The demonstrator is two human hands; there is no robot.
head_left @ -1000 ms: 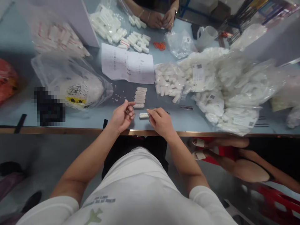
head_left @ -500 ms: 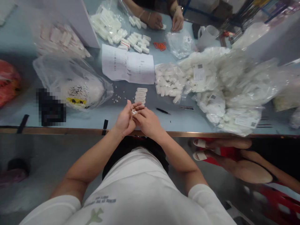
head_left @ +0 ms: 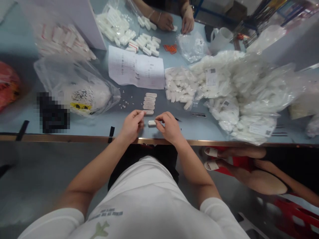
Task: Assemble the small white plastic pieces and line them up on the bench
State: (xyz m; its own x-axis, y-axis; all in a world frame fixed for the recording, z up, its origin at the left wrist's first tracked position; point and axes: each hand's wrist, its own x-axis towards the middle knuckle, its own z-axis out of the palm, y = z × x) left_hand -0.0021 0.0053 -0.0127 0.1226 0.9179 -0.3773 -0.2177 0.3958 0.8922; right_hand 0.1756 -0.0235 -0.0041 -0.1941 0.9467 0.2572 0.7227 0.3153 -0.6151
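My right hand (head_left: 169,126) pinches the right end of a small white rectangular piece (head_left: 152,123) with rows of tiny marks, low over the blue-grey table. To its left, my left hand (head_left: 133,125) is closed, thumb against the fingers, beside the lowest of a column of clear-white oblong pieces (head_left: 149,103); what its fingers hold, if anything, is too small to make out. Tiny white bits (head_left: 124,106) lie scattered left of the column. Part of a black pen (head_left: 177,119) shows behind my right hand.
A printed sheet (head_left: 136,68) lies beyond the column. Bags of white parts (head_left: 180,86) fill the right side, and a clear bag (head_left: 92,96) sits left. Across the table, another person's hands (head_left: 188,21) handle a small white piece. The table's front edge (head_left: 87,137) is near me.
My hands have moved apart; the tiny white bits earlier in my left palm are out of view. The white rectangular piece now shows at my right fingertips, and another oblong piece shows below the column.
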